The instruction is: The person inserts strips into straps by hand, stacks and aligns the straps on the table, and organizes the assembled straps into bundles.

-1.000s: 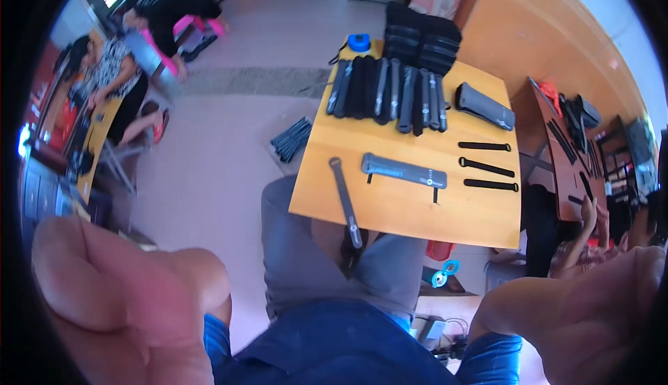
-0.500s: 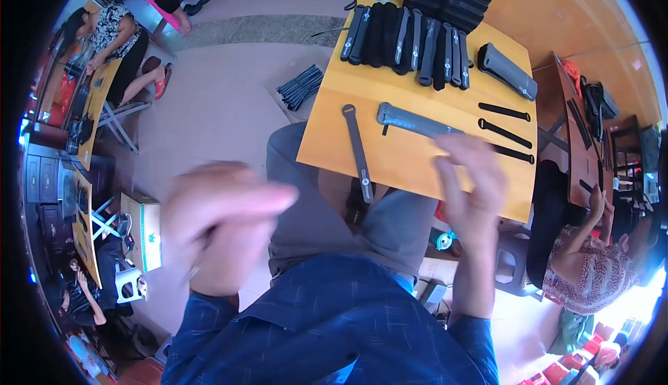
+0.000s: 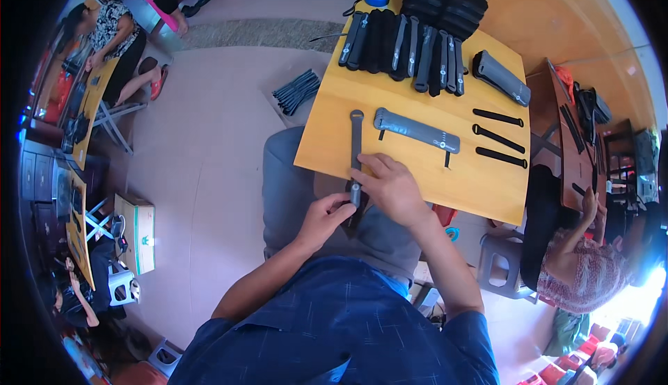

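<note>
The overhanging end of a single grey strap (image 3: 356,141) is pinched by the left hand (image 3: 325,219) at the bench's (image 3: 480,194) near edge, toward its left corner; the strap is also touched by the right hand (image 3: 393,189), though whether it is gripped there cannot be told. The work seems partly done: a row of straps (image 3: 376,44) has been laid toward the far edge, while a grey bundle (image 3: 417,131) mid-bench appears untied and three black straps (image 3: 499,139) are left loose near the right edge.
</note>
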`<state>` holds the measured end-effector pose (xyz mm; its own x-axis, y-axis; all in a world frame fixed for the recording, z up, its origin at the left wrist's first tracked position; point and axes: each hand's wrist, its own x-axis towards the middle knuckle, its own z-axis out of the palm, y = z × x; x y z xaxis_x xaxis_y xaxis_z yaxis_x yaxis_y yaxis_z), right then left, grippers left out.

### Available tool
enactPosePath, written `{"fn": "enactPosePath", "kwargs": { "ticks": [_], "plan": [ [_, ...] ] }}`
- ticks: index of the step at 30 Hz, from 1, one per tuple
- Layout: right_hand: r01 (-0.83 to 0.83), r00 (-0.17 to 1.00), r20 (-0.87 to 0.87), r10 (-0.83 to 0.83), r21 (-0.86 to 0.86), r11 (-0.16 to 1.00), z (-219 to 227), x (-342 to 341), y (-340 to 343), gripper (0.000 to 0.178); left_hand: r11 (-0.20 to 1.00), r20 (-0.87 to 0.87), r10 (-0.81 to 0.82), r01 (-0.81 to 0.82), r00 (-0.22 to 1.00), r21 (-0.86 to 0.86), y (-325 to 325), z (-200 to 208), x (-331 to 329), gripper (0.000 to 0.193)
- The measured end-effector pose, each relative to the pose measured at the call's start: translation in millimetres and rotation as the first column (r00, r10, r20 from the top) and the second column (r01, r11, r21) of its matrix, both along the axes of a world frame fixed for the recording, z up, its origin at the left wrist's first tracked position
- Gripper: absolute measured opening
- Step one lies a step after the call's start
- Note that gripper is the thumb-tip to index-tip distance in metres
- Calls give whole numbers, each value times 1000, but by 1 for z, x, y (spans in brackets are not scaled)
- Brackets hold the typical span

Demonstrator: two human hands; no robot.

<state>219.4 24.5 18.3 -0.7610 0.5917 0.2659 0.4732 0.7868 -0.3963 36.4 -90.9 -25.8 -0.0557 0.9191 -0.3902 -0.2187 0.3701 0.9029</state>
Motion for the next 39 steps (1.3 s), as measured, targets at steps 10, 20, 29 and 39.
{"fn": "enactPosePath", "kwargs": {
  "ticks": [10, 20, 29, 39],
  "plan": [
    [-153, 976, -127, 178, 181, 971, 17, -18, -29, 37, 982, -124, -181, 173, 976, -77, -26, 64, -37, 26],
    [137, 976, -193, -98, 199, 970, 42, 3, -46, 22, 985, -35, -169, 170, 985, 16, -19, 83, -58, 28],
    [390, 913, -181, -366, 120, 913, 0, 12, -17, 10, 903, -662, -29, 304, 749, 304, 29, 68, -43, 12],
    [404, 892, -214, -397, -13, 915, -11, -2, -13, 8, 867, -750, 79, 327, 656, 377, 59, 52, -16, 9]
  ]
}}
